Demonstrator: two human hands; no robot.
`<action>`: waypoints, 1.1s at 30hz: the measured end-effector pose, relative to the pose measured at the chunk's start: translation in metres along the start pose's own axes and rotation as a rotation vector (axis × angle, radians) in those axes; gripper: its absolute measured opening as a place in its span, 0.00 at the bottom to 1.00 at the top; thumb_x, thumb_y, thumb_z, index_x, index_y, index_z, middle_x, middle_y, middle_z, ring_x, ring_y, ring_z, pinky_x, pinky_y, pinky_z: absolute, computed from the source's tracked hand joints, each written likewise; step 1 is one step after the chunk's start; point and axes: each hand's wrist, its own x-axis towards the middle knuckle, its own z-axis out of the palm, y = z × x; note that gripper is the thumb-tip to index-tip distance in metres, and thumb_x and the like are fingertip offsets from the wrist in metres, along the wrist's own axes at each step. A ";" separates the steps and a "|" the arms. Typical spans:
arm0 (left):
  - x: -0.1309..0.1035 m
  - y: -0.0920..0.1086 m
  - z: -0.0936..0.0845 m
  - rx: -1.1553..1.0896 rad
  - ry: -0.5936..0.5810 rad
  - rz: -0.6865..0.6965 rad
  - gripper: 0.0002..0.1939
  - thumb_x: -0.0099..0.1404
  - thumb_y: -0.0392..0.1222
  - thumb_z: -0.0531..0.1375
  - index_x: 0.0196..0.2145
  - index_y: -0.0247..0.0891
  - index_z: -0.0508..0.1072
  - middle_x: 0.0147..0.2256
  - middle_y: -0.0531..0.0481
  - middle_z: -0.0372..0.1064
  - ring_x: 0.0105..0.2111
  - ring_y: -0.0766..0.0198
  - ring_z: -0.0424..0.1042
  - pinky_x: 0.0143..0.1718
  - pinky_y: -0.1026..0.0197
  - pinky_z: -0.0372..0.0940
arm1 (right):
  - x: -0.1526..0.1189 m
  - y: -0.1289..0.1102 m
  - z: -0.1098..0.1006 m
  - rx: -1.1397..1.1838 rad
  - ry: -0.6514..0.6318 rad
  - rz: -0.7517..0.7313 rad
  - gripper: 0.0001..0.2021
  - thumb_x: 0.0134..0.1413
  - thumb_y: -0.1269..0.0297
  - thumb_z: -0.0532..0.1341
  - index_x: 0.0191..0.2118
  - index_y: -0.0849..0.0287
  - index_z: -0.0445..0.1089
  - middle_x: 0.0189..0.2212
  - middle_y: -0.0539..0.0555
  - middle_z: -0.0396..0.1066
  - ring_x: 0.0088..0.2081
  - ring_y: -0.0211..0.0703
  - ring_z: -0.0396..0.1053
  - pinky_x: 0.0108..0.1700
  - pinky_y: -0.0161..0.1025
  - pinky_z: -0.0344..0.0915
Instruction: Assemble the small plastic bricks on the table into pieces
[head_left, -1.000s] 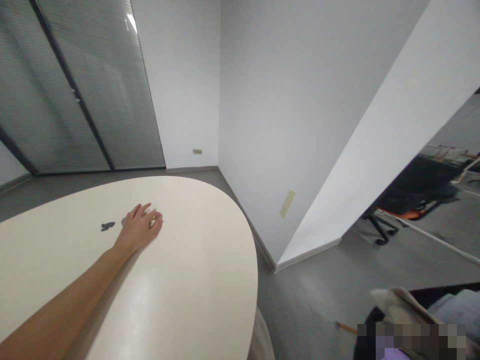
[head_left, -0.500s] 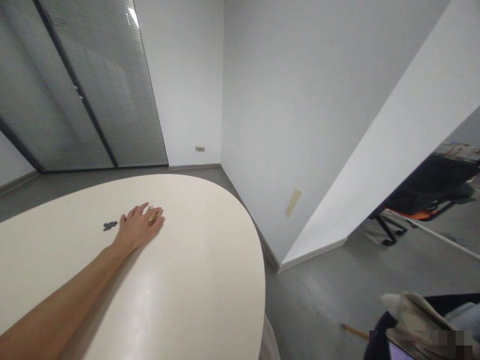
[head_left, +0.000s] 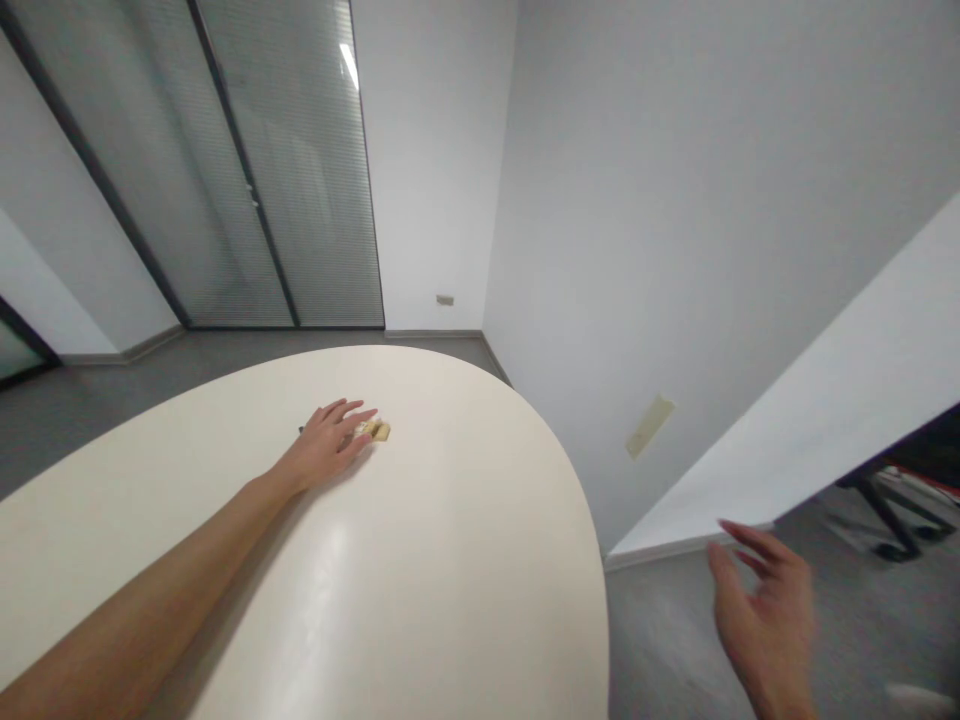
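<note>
My left hand [head_left: 330,447] reaches across the cream table, fingers spread and stretched out. Just past its thumb and fingertips lies a small cluster of gold-tan pieces [head_left: 381,431], partly covered by the fingers; their exact kind is too small to make out. A sliver of a dark object [head_left: 301,429] shows at the left edge of the hand, which hides the rest. Over the floor, to the right of the table, my right hand [head_left: 769,610] hangs in the air with thumb and fingers apart, holding nothing.
The rounded table [head_left: 465,560] has its curved edge close to a grey wall [head_left: 645,200] with a pale wall plate [head_left: 649,427]. Behind stands a glass partition with blinds [head_left: 322,200]. Dark chair legs [head_left: 889,515] stand on the floor at the right.
My view has turned left. My right hand has come into view at the lower right. My left hand now covers most of the dark object, while the gold-tan pieces show more beyond its fingers.
</note>
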 end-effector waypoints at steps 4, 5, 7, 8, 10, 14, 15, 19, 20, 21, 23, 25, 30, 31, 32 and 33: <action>-0.014 -0.013 0.004 -0.040 -0.005 -0.228 0.31 0.72 0.55 0.43 0.66 0.39 0.58 0.68 0.40 0.50 0.68 0.45 0.47 0.66 0.39 0.48 | 0.024 -0.107 0.084 0.197 -0.528 -0.223 0.25 0.57 0.47 0.57 0.57 0.53 0.63 0.56 0.61 0.67 0.57 0.52 0.66 0.59 0.54 0.63; -0.017 -0.014 0.006 -0.081 -0.022 -0.233 0.32 0.72 0.53 0.43 0.67 0.35 0.55 0.68 0.38 0.50 0.68 0.47 0.48 0.66 0.41 0.48 | 0.023 -0.132 0.106 0.196 -0.645 -0.285 0.28 0.57 0.47 0.58 0.60 0.53 0.61 0.59 0.61 0.64 0.60 0.52 0.63 0.62 0.54 0.59; -0.021 -0.013 0.009 -0.144 -0.028 -0.231 0.33 0.72 0.50 0.43 0.68 0.30 0.51 0.68 0.35 0.49 0.68 0.51 0.50 0.67 0.47 0.50 | 0.016 -0.176 0.148 0.173 -0.858 -0.364 0.38 0.55 0.45 0.60 0.67 0.55 0.53 0.66 0.62 0.55 0.66 0.53 0.55 0.66 0.54 0.53; -0.022 -0.011 0.009 -0.151 -0.040 -0.211 0.33 0.71 0.49 0.43 0.68 0.28 0.51 0.67 0.34 0.51 0.67 0.51 0.52 0.67 0.47 0.51 | 0.012 -0.195 0.168 0.154 -0.952 -0.390 0.43 0.54 0.42 0.61 0.69 0.57 0.48 0.69 0.63 0.50 0.68 0.54 0.50 0.68 0.53 0.50; -0.023 -0.004 0.007 -0.154 -0.033 -0.182 0.32 0.71 0.49 0.45 0.68 0.30 0.52 0.66 0.36 0.54 0.66 0.51 0.55 0.67 0.47 0.52 | 0.003 -0.229 0.205 0.099 -1.067 -0.451 0.52 0.50 0.37 0.62 0.71 0.61 0.42 0.71 0.66 0.41 0.71 0.57 0.40 0.69 0.55 0.43; -0.022 0.008 0.001 -0.164 0.001 -0.098 0.27 0.71 0.46 0.46 0.63 0.33 0.62 0.61 0.37 0.63 0.61 0.52 0.62 0.64 0.50 0.58 | -0.006 -0.278 0.260 0.058 -1.064 -0.569 0.51 0.53 0.37 0.59 0.72 0.63 0.39 0.71 0.67 0.37 0.72 0.58 0.36 0.69 0.57 0.37; -0.022 0.010 0.000 -0.171 0.013 -0.088 0.25 0.70 0.44 0.47 0.61 0.34 0.64 0.59 0.38 0.64 0.59 0.53 0.64 0.63 0.51 0.59 | -0.007 -0.286 0.269 0.069 -1.069 -0.621 0.48 0.57 0.39 0.58 0.71 0.64 0.41 0.71 0.66 0.41 0.71 0.58 0.38 0.69 0.57 0.37; -0.022 0.011 -0.001 -0.246 0.073 -0.090 0.21 0.68 0.38 0.48 0.56 0.37 0.68 0.55 0.40 0.67 0.56 0.56 0.66 0.60 0.54 0.63 | -0.008 -0.295 0.280 0.177 -1.125 -0.847 0.30 0.67 0.52 0.51 0.69 0.61 0.52 0.70 0.62 0.48 0.71 0.51 0.43 0.70 0.53 0.41; -0.023 0.010 0.000 -0.272 0.084 -0.088 0.21 0.67 0.36 0.48 0.56 0.37 0.67 0.55 0.40 0.67 0.57 0.57 0.66 0.60 0.54 0.63 | -0.008 -0.294 0.277 0.218 -1.136 -0.878 0.28 0.68 0.54 0.49 0.68 0.61 0.52 0.69 0.62 0.50 0.70 0.49 0.44 0.70 0.52 0.42; -0.023 0.010 0.001 -0.293 0.085 -0.090 0.22 0.66 0.35 0.48 0.56 0.36 0.67 0.56 0.40 0.67 0.57 0.58 0.66 0.60 0.54 0.63 | -0.007 -0.291 0.273 0.254 -1.150 -0.893 0.28 0.68 0.56 0.49 0.68 0.62 0.52 0.69 0.62 0.51 0.70 0.48 0.45 0.70 0.50 0.43; -0.023 0.009 0.002 -0.310 0.060 -0.119 0.24 0.66 0.35 0.48 0.59 0.35 0.64 0.58 0.40 0.66 0.59 0.57 0.65 0.61 0.53 0.61 | -0.007 -0.286 0.263 0.322 -1.169 -0.884 0.29 0.67 0.58 0.51 0.69 0.65 0.51 0.68 0.65 0.53 0.69 0.48 0.49 0.69 0.50 0.46; -0.024 0.012 0.001 -0.306 0.013 -0.158 0.26 0.67 0.37 0.47 0.62 0.35 0.61 0.61 0.40 0.64 0.61 0.56 0.63 0.63 0.52 0.59 | -0.009 -0.280 0.252 0.394 -1.205 -0.894 0.28 0.66 0.59 0.52 0.69 0.61 0.50 0.67 0.62 0.55 0.67 0.46 0.53 0.68 0.48 0.51; -0.023 0.029 -0.006 -0.365 -0.053 -0.089 0.27 0.71 0.47 0.48 0.65 0.37 0.57 0.64 0.41 0.60 0.63 0.53 0.61 0.65 0.49 0.56 | -0.025 -0.279 0.242 0.278 -1.115 -0.780 0.43 0.59 0.51 0.59 0.71 0.70 0.41 0.70 0.70 0.44 0.70 0.56 0.44 0.69 0.56 0.45; -0.023 0.033 -0.008 -0.393 -0.050 -0.063 0.28 0.71 0.49 0.48 0.66 0.37 0.57 0.63 0.40 0.60 0.62 0.53 0.62 0.64 0.49 0.57 | -0.028 -0.281 0.244 0.251 -1.123 -0.766 0.47 0.57 0.48 0.60 0.71 0.69 0.38 0.70 0.70 0.42 0.71 0.58 0.41 0.70 0.58 0.42; -0.023 0.035 -0.009 -0.416 -0.035 -0.071 0.29 0.72 0.50 0.48 0.66 0.37 0.56 0.63 0.39 0.61 0.61 0.52 0.62 0.64 0.49 0.57 | -0.030 -0.283 0.247 0.235 -1.140 -0.762 0.50 0.55 0.46 0.61 0.71 0.68 0.36 0.71 0.70 0.40 0.71 0.59 0.39 0.70 0.59 0.39; -0.024 0.037 -0.009 -0.432 -0.021 -0.089 0.29 0.72 0.51 0.47 0.66 0.37 0.55 0.62 0.38 0.62 0.61 0.52 0.63 0.63 0.49 0.58 | -0.031 -0.286 0.250 0.232 -1.158 -0.768 0.51 0.54 0.44 0.61 0.72 0.67 0.34 0.71 0.69 0.38 0.71 0.59 0.38 0.70 0.60 0.37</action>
